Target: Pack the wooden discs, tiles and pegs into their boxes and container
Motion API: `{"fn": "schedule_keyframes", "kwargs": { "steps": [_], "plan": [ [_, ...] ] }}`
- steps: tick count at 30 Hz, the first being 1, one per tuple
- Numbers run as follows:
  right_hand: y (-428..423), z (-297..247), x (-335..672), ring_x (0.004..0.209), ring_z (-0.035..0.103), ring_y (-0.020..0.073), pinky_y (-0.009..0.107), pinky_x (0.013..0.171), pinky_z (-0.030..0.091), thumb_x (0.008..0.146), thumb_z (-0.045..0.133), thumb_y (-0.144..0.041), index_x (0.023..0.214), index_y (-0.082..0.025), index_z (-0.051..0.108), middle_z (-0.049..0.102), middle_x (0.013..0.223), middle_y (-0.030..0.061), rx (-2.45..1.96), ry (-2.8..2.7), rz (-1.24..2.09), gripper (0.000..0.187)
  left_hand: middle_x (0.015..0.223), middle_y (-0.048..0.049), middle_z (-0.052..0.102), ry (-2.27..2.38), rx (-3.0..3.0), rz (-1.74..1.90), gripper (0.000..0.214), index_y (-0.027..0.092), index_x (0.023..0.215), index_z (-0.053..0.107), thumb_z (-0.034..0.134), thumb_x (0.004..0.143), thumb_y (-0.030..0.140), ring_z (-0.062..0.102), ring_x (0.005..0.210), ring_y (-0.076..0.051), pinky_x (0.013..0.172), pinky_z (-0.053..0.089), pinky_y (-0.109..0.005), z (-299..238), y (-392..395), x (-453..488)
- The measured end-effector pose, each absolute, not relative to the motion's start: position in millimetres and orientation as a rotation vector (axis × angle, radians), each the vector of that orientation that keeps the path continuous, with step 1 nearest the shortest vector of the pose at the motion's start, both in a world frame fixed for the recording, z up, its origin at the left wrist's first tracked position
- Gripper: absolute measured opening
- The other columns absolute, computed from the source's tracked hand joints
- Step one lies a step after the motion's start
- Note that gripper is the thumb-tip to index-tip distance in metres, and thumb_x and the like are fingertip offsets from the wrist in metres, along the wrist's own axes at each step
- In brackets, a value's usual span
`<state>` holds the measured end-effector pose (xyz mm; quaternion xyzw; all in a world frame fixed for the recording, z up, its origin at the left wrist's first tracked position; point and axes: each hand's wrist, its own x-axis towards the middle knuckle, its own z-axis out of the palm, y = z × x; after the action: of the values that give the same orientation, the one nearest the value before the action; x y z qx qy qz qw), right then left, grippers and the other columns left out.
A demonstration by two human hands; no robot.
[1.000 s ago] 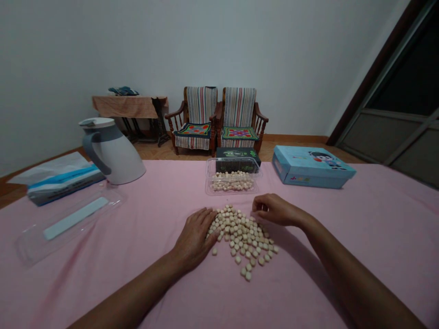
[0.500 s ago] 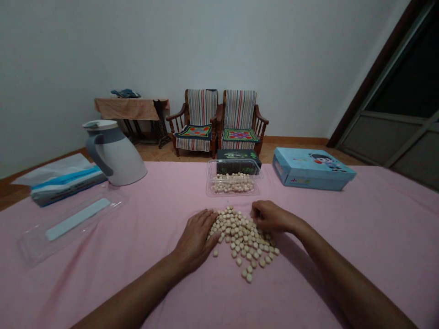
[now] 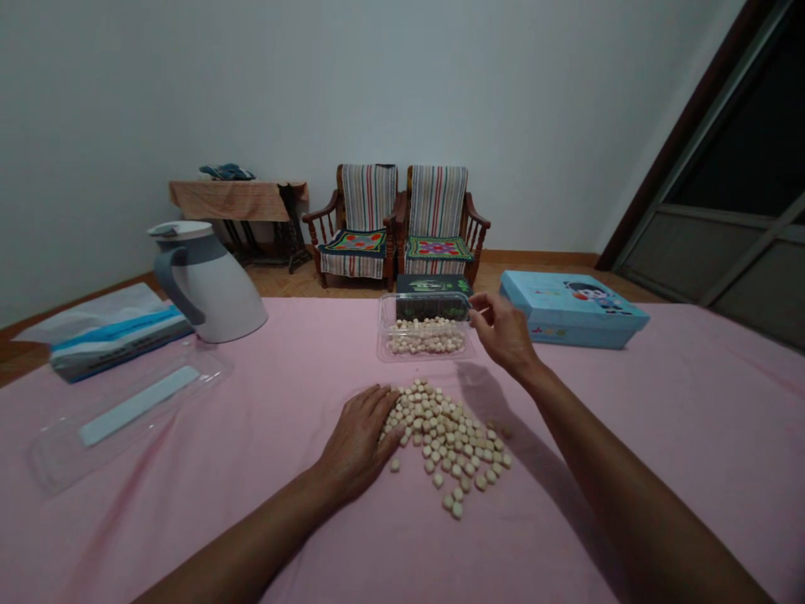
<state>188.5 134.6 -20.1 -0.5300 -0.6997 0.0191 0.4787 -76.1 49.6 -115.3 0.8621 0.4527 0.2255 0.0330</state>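
Note:
A heap of small pale cubes (image 3: 449, 436) lies on the pink tablecloth (image 3: 264, 394) in front of me. My left hand (image 3: 360, 438) rests flat with its fingers stretched out against the heap's left side. Behind the heap stands a clear plastic tray (image 3: 424, 335) holding more of the same cubes. My right hand (image 3: 503, 331) hovers at the tray's right edge, its fingers pinched together on a small pale piece.
A white jug with a grey handle (image 3: 205, 281) stands at the back left, beside a blue-and-white packet (image 3: 110, 335) and a clear lid (image 3: 129, 407). A light blue box (image 3: 572, 306) lies at the back right, a dark box (image 3: 433, 289) behind the tray. Two striped chairs (image 3: 402, 222) stand beyond.
My right hand has lifted from the heap's right side and moved away from me to the clear tray's right edge. My left hand has stayed put.

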Motion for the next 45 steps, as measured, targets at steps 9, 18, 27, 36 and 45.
{"fn": "schedule_keyframes", "kwargs": {
  "steps": [9, 18, 27, 36, 45],
  "plan": [
    [102, -60, 188, 0.064, 0.055, 0.0117, 0.020, 0.057, 0.037, 0.066, 0.051, -0.007, 0.076, -0.015, 0.062, 0.065, 0.074, 0.0025, -1.401, -2.417, 0.618, 0.017, 0.136, -0.0127, 0.048, 1.398, 2.653, 0.649, 0.047, 0.017, 0.131, 0.045, 0.043, 0.090, 0.040, 0.040, 0.127, -0.027, 0.106, 0.033, -0.048, -115, 50, -76],
    [101, -73, 184, 0.070, 0.052, 0.0132, 0.021, 0.058, 0.036, 0.059, 0.054, -0.007, 0.083, -0.015, 0.062, 0.064, 0.082, 0.0042, -1.508, -2.590, 0.646, 0.027, 0.136, -0.0130, 0.049, 1.406, 2.653, 0.651, 0.048, 0.017, 0.131, 0.045, 0.043, 0.090, 0.040, 0.041, 0.127, -0.028, 0.105, 0.034, -0.050, -114, 50, -75],
    [123, -35, 186, 0.064, 0.055, 0.0120, 0.022, 0.058, 0.041, 0.067, 0.053, -0.013, 0.082, -0.016, 0.058, 0.062, 0.075, 0.0018, -1.397, -1.952, 0.342, 0.016, 0.134, -0.0124, 0.050, 1.387, 2.643, 0.704, 0.047, 0.018, 0.131, 0.045, 0.045, 0.089, 0.039, 0.042, 0.126, -0.027, 0.104, 0.035, -0.049, -115, 50, -75],
    [140, -77, 217, 0.056, 0.060, 0.0148, 0.025, 0.055, 0.043, 0.076, 0.049, -0.033, 0.073, -0.017, 0.059, 0.062, 0.063, 0.0013, -1.497, -1.588, 0.392, 0.019, 0.134, -0.0125, 0.050, 1.377, 2.622, 0.713, 0.046, 0.019, 0.131, 0.045, 0.044, 0.089, 0.039, 0.042, 0.126, -0.027, 0.105, 0.034, -0.049, -114, 49, -75],
    [138, -125, 227, 0.064, 0.055, 0.0167, 0.026, 0.061, 0.037, 0.079, 0.041, -0.032, 0.069, -0.019, 0.056, 0.063, 0.068, 0.0047, -1.712, -1.678, 0.134, 0.023, 0.125, -0.0099, 0.058, 1.262, 2.392, 0.876, 0.038, 0.020, 0.128, 0.047, 0.037, 0.092, 0.029, 0.052, 0.115, -0.022, 0.100, 0.041, -0.042, -108, 49, -74]
  ]
}}
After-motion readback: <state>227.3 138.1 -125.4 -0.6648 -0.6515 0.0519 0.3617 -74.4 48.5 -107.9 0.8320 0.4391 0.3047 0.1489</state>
